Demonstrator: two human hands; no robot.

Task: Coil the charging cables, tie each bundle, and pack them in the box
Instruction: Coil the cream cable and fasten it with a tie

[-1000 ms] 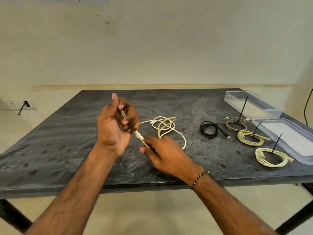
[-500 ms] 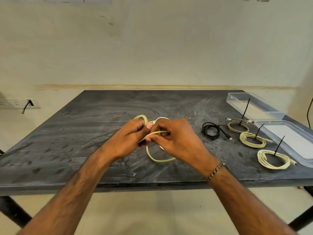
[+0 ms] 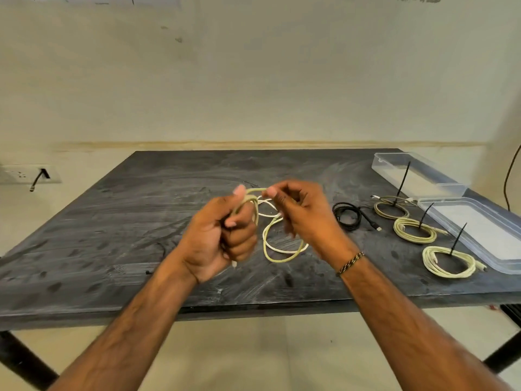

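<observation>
My left hand is fisted around loops of a pale yellow charging cable, held above the middle of the dark table. My right hand pinches the same cable near its top, beside my left thumb. Loose loops hang down between both hands. At the right lie three coiled pale cables, each with a black zip tie standing up, and a coiled black cable without a tie. The clear plastic box sits at the far right corner.
A clear plastic lid lies by the table's right edge, near the tied coils. A wall socket with a black plug is at the left. A black wire hangs at the far right.
Both hands have risen off the table with the yellow cable. My left hand now grips gathered loops in a fist, and my right hand has shifted to the cable's top.
</observation>
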